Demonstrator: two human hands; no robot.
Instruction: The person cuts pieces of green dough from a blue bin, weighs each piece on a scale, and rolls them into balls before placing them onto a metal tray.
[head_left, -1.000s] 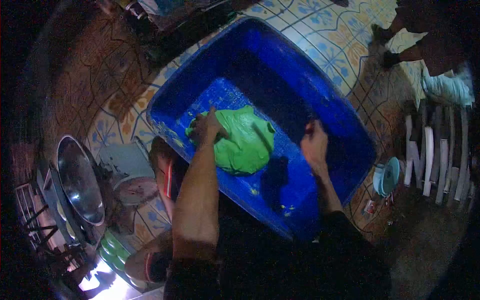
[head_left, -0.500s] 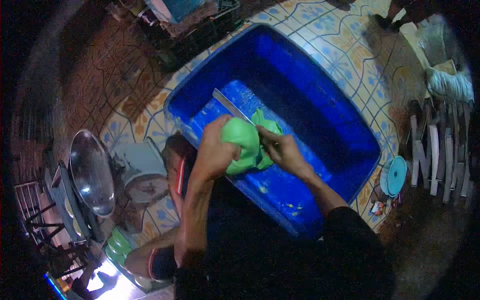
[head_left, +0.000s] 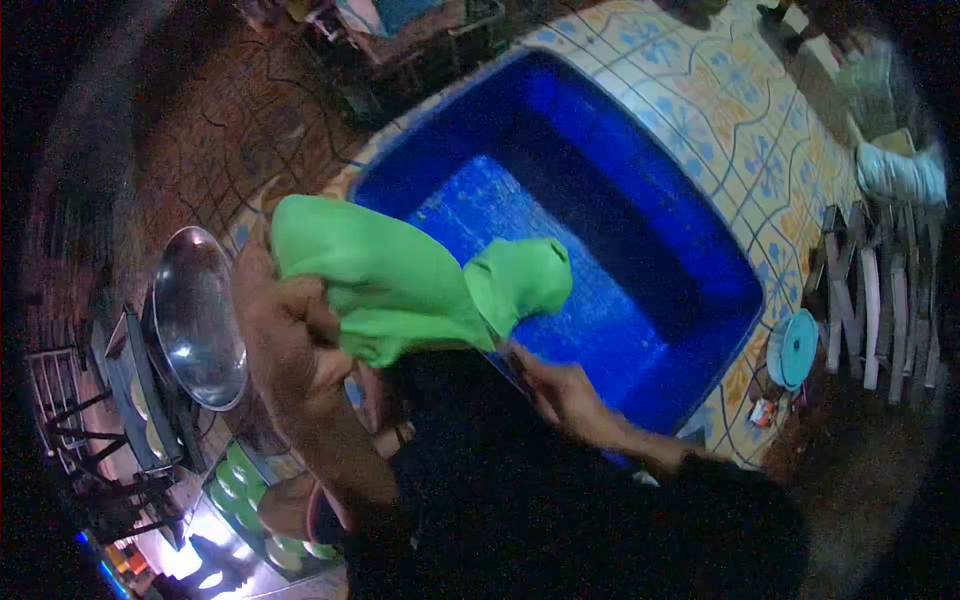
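Note:
A soft, light green dough point(head_left: 390, 265) stretches above the near side of the blue tub. Its narrower end, a rounded lump point(head_left: 530, 280), hangs over the tub's floor. My left hand point(head_left: 290, 320) is closed around the wide end of the dough at the left. Low at the centre, my right hand point(head_left: 560, 390) is blurred and closed around the knife's handle. Only a thin part of the knife point(head_left: 498, 342) shows, close against the dough; the rest of its blade is hidden. The blue tub point(head_left: 690, 190) stands on the tiled floor.
A shiny metal bowl point(head_left: 200, 320) leans at the left. Below it, several round green pieces point(head_left: 238, 485) lie on a tray near my leg. A turquoise round container point(head_left: 795, 350) and grey metal bars point(head_left: 870, 310) are at the right. A crate point(head_left: 430, 40) stands at the back.
My left hand has moved left with the dough, which is drawn out much longer. My right hand has come down nearer my body, and the knife's blade no longer shows above the dough.

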